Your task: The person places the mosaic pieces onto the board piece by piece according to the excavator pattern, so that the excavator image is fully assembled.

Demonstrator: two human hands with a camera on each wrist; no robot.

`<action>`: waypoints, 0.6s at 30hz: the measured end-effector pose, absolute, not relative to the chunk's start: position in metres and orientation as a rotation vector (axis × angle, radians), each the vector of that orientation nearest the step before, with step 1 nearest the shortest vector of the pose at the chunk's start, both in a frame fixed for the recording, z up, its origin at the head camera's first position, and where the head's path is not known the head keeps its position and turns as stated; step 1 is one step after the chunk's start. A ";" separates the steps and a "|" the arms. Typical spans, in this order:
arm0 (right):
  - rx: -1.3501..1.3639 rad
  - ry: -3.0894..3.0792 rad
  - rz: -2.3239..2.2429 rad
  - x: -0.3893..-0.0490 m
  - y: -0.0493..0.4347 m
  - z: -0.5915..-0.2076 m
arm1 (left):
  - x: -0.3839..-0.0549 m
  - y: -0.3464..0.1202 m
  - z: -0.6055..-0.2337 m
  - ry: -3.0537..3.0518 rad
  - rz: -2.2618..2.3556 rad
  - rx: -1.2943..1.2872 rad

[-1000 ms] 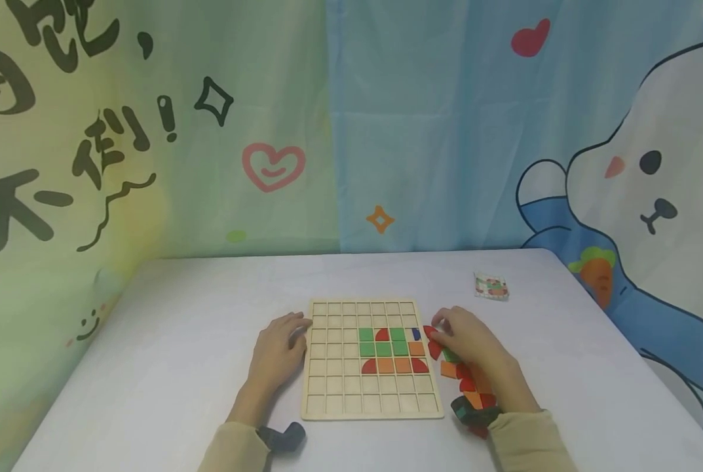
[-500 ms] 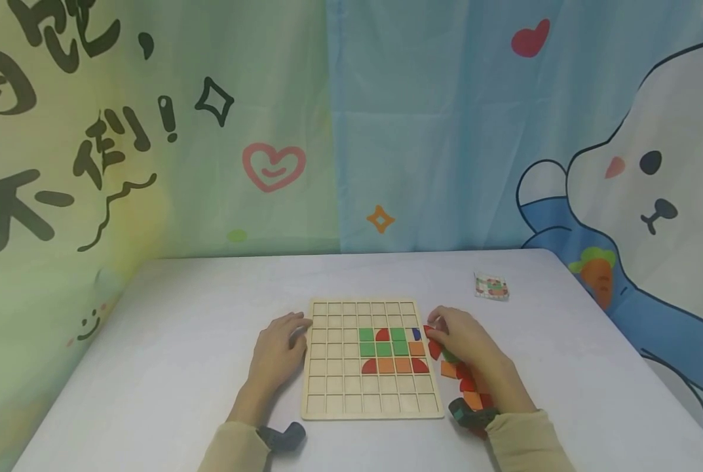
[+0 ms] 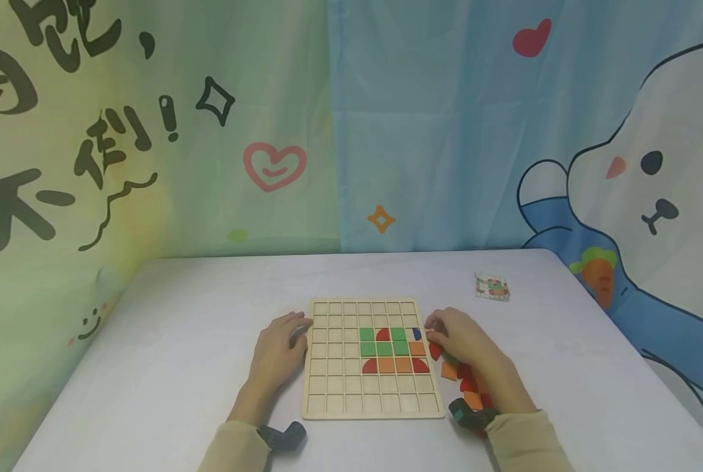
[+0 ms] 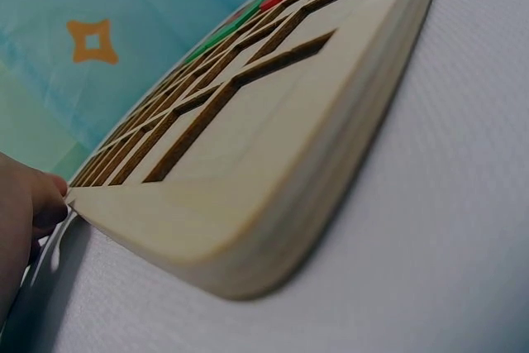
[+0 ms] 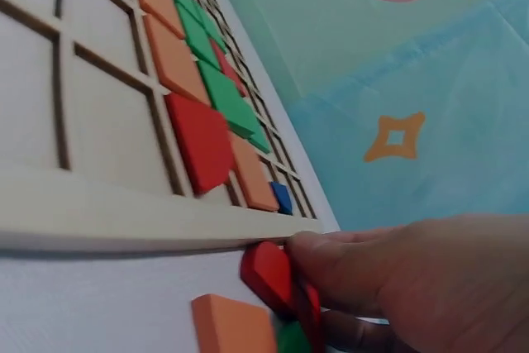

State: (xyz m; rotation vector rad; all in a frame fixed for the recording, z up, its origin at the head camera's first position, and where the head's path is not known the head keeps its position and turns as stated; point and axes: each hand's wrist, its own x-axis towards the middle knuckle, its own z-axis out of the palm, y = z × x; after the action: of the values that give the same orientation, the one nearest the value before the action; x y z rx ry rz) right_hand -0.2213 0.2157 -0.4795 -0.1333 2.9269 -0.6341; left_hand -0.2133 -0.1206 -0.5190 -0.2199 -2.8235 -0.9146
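Observation:
A pale wooden grid board point(image 3: 333, 387) lies on the table, with green, orange, red and blue tiles in some of its cells. My left hand point(image 3: 280, 351) rests at the board's left edge, its fingertips touching the side; the left wrist view shows a fingertip point(image 4: 54, 186) right at the edge. Beside the right edge is my right hand point(image 3: 460, 337), thumb and fingers bent together. They pinch a red tile point(image 5: 312, 312), mostly hidden by the thumb in the right wrist view. Another red tile point(image 5: 266, 274) lies against the board's side, close to the thumb.
Loose orange tiles point(image 3: 448, 370) and several red and green ones lie under and beside the right forearm, partly covered. A small clear packet point(image 3: 491, 286) with a printed picture sits at the back right. A patterned curtain point(image 3: 386, 131) hangs behind the table.
The right fingertips have shifted slightly left toward the board's edge, and the red tile that showed at them is now hidden in the head view. The left hand has stayed put.

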 end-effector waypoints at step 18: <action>-0.141 2.894 -0.619 -0.219 0.216 -0.477 | -0.212 -0.118 -0.519 -2.850 -0.863 -0.165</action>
State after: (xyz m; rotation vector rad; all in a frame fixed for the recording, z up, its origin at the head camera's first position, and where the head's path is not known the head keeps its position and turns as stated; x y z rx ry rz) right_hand -0.2195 0.2156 -0.4768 -0.1412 2.8944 -0.6186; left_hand -0.2123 -0.1181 -0.5192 -0.1645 -2.8503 -0.8629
